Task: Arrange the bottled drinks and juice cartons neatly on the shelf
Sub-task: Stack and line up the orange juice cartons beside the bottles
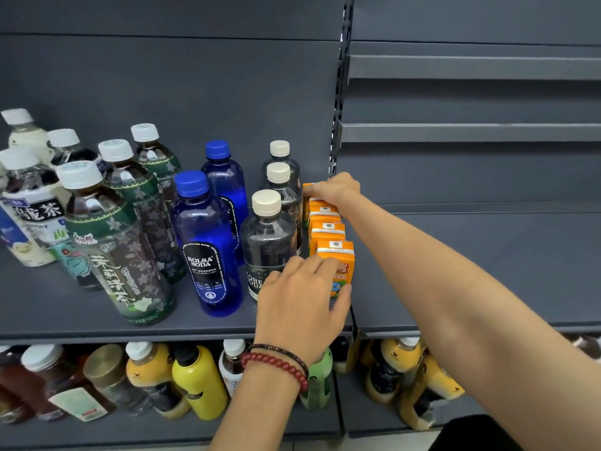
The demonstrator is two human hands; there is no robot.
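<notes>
A row of several orange juice cartons (pixel 327 230) runs front to back at the right end of the grey shelf (pixel 65 307). My left hand (pixel 300 304) grips the front carton (pixel 340 265), fingers on its left side and thumb on its front. My right hand (pixel 335 190) reaches to the back of the row and holds the rearmost carton (pixel 309 187). Left of the cartons stand three clear soda bottles (pixel 268 236), two blue soda bottles (pixel 208 242) and several tea bottles (pixel 110 236).
A slotted upright (pixel 340 92) divides this bay from the right bay, whose shelf (pixel 487 255) holds nothing in view. The lower shelf carries yellow bottles (pixel 198 382), jars (pixel 48 382) and yellow bear-shaped bottles (pixel 403 369).
</notes>
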